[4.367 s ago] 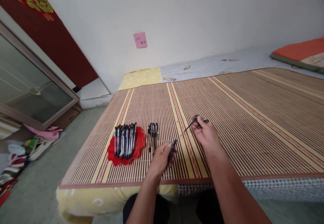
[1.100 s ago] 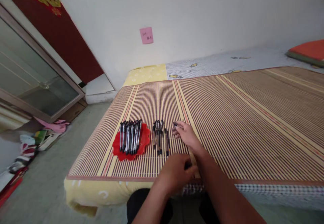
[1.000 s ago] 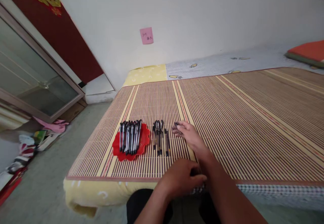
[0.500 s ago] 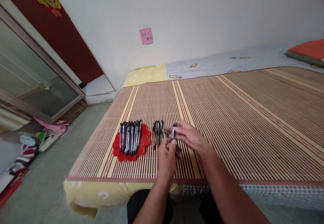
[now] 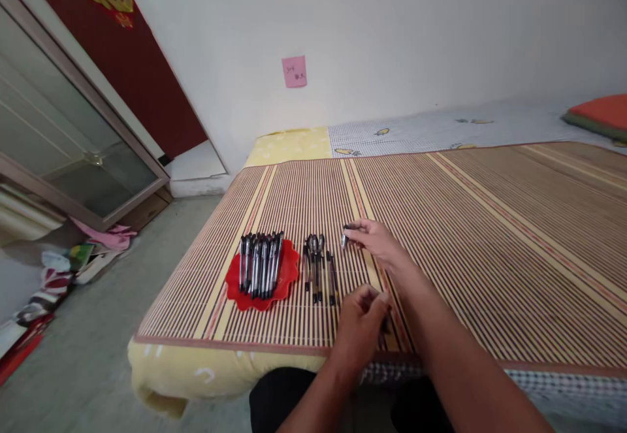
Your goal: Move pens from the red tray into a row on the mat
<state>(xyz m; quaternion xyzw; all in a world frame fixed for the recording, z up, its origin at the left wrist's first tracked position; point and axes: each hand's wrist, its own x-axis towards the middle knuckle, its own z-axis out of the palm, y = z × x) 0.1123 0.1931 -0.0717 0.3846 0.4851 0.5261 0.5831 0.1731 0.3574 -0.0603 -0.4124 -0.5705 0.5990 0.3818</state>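
Observation:
My right hand (image 5: pixel 375 242) reaches over the striped bamboo mat (image 5: pixel 465 237) and pinches a small black and silver pen part (image 5: pixel 344 238) at its fingertips. Just left of it lies a short row of black pens (image 5: pixel 318 266) on the mat. Further left, a red plate (image 5: pixel 289 276) carries several more black pens (image 5: pixel 259 263) side by side. My left hand (image 5: pixel 361 325) is curled near the mat's front edge, fingers closed on a thin dark piece that I cannot make out.
The mat covers a bed with a yellow sheet (image 5: pixel 289 145) and an orange pillow (image 5: pixel 597 113) at the far right. A pink note (image 5: pixel 294 71) sticks to the white wall. A glass door (image 5: pixel 59 139) and clothes on the floor (image 5: pixel 59 270) lie to the left.
My hands, together over the pens half a second ago, have parted: the right moved forward with the small part, the left drew back toward the mat's front edge.

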